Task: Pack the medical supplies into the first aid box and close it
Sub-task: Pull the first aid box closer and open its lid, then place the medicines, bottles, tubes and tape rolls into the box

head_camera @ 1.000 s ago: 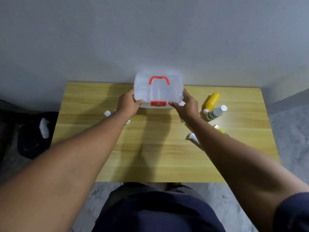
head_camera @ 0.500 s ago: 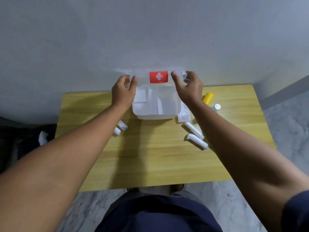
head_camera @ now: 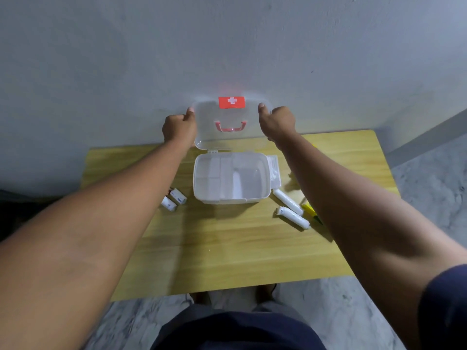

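Note:
The translucent white first aid box (head_camera: 262, 198) stands open at the middle back of the wooden table (head_camera: 227, 243). Its inside shows dividers and looks bare. Its clear lid (head_camera: 231, 137), with a red cross label and a red handle, is swung up against the wall. My left hand (head_camera: 178, 128) grips the lid's left edge and my right hand (head_camera: 276, 122) grips its right edge. Two small white rolls (head_camera: 174, 199) lie left of the box. Two longer white bandage rolls (head_camera: 290, 209) lie to its right. A clear sachet packet (head_camera: 275, 170) lies against the box's right side.
A yellow-green tube (head_camera: 311, 211) peeks out under my right forearm. A grey wall rises right behind the table. Grey marbled floor surrounds the table, and my dark trousers show at the bottom of the view.
The lid went from shut to fully raised against the wall, with both hands moving up along its sides. My right arm now hides the yellow bottle and the clear bottle.

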